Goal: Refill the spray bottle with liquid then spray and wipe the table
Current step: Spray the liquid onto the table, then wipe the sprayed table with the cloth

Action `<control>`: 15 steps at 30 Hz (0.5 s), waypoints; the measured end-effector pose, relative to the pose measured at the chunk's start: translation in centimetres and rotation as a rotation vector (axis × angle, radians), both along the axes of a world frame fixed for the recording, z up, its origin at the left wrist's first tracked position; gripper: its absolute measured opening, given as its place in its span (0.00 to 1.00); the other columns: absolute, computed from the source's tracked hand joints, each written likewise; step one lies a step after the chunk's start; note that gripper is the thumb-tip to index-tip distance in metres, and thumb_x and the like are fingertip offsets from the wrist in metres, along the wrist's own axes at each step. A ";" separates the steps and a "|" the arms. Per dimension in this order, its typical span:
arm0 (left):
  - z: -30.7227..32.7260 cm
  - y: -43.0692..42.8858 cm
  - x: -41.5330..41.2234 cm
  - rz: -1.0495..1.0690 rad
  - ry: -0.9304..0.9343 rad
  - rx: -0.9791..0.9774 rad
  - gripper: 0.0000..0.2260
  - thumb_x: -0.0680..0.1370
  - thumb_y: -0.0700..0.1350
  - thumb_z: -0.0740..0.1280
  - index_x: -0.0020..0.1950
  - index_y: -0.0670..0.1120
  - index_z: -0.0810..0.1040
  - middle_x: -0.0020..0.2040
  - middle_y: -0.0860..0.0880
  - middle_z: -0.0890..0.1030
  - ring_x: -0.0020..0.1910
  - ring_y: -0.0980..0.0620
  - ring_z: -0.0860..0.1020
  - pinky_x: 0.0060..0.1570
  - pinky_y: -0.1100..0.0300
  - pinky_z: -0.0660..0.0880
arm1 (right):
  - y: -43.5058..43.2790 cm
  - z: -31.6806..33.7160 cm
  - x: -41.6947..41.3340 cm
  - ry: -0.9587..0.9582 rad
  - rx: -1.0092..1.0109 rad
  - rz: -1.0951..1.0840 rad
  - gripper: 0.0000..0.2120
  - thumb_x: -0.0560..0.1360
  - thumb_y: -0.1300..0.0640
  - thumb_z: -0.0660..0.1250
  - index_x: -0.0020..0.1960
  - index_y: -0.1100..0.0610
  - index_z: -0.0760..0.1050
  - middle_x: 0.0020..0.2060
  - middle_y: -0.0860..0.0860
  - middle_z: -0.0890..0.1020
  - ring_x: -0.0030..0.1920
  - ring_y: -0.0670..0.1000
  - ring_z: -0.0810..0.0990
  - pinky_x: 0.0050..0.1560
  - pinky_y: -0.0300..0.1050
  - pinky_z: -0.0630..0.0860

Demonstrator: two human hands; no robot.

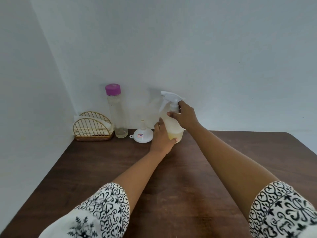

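At the far edge of the wooden table (188, 169): translucent plastic spray bottle (172, 127) is standing upright, pale yellow liquid pooling low.
Left hand (162, 136): you are curling your fingers round its rounded lower body.
Right hand (186, 115): you are clamping fingers on the white neck under the trigger.

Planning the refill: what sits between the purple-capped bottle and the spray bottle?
A white funnel, wide end down on the table, beside the left hand gripping the spray bottle; head view.
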State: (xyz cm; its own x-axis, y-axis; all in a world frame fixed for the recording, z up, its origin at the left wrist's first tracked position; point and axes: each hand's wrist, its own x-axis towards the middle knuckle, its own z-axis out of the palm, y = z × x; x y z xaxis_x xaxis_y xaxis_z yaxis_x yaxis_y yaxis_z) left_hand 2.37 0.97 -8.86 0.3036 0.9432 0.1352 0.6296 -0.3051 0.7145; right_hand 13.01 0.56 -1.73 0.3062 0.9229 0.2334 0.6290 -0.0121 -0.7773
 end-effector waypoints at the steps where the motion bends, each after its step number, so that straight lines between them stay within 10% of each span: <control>1: 0.4 -0.5 -0.7 -0.008 0.038 -0.002 0.45 0.73 0.48 0.72 0.78 0.41 0.44 0.77 0.41 0.51 0.74 0.43 0.61 0.70 0.54 0.61 | 0.0 -0.1 -0.3 -0.006 -0.010 -0.006 0.21 0.71 0.54 0.73 0.59 0.62 0.72 0.53 0.58 0.80 0.54 0.59 0.78 0.55 0.51 0.74; 5: 2.8 -1.7 -7.3 0.042 0.021 0.101 0.26 0.76 0.47 0.68 0.73 0.45 0.66 0.71 0.46 0.65 0.65 0.46 0.72 0.64 0.54 0.70 | -1.2 0.0 -1.5 0.035 -0.005 -0.261 0.35 0.67 0.48 0.76 0.66 0.60 0.64 0.62 0.58 0.72 0.61 0.60 0.73 0.58 0.51 0.72; 8: 5.2 -0.4 -14.7 0.255 -0.032 0.329 0.15 0.76 0.41 0.66 0.62 0.49 0.77 0.61 0.46 0.72 0.54 0.47 0.78 0.55 0.52 0.75 | -3.3 0.2 -4.2 0.077 0.078 -0.351 0.28 0.70 0.48 0.73 0.62 0.56 0.64 0.58 0.56 0.73 0.59 0.59 0.73 0.53 0.51 0.72; 15: 8.1 8.8 -24.9 0.238 0.581 0.184 0.32 0.75 0.42 0.69 0.76 0.48 0.60 0.75 0.45 0.62 0.73 0.42 0.59 0.65 0.47 0.67 | 1.9 0.1 -16.4 -0.262 0.005 0.258 0.13 0.75 0.59 0.64 0.59 0.56 0.73 0.54 0.53 0.79 0.53 0.53 0.77 0.52 0.45 0.71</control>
